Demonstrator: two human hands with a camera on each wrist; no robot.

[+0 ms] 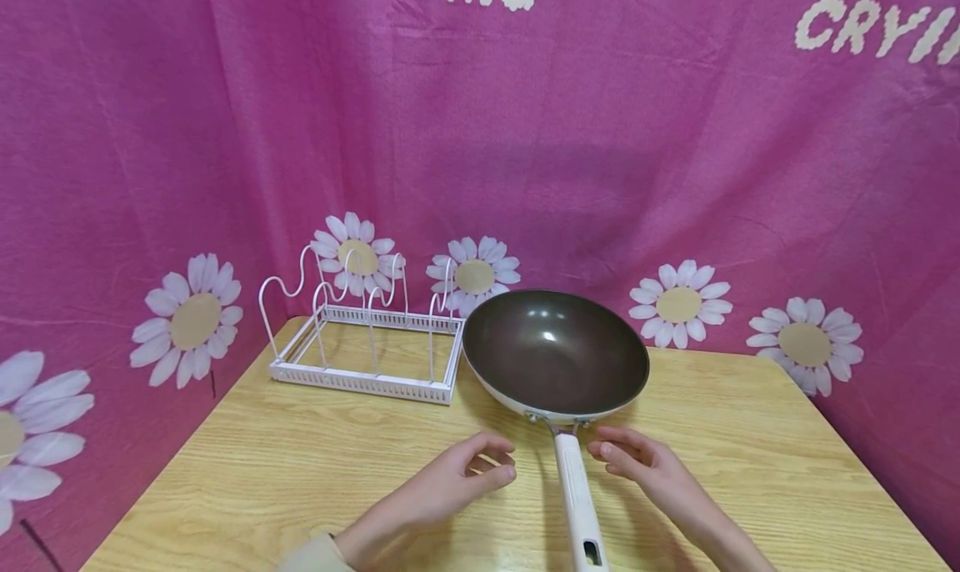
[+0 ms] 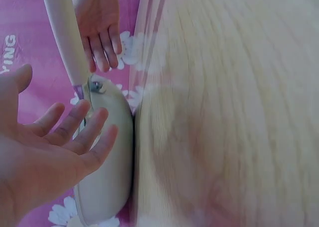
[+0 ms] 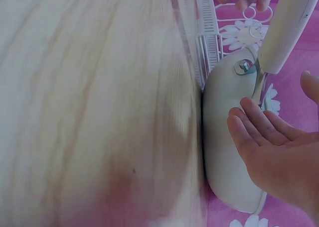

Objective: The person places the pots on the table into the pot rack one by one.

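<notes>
A wok-style frying pan (image 1: pixel 555 355) with a dark inside and a cream outside stands on the wooden table, its long white handle (image 1: pixel 576 497) pointing toward me. My left hand (image 1: pixel 457 479) hovers to the left of the handle, fingers relaxed and slightly bent, holding nothing. On the other side, my right hand (image 1: pixel 652 468) is just as loose, its fingertips near where the handle joins the pan. Both wrist views show a gap between each palm and the handle. The pan's cream underside (image 3: pixel 224 137) fills the space behind the right fingers.
Left of the pan, a white wire rack (image 1: pixel 360 382) with several wavy upright dividers sits at the back of the table (image 1: pixel 262 464); its right end is close beside the pan's rim. A pink cloth (image 1: pixel 570 138) with daisies hangs behind and along the sides.
</notes>
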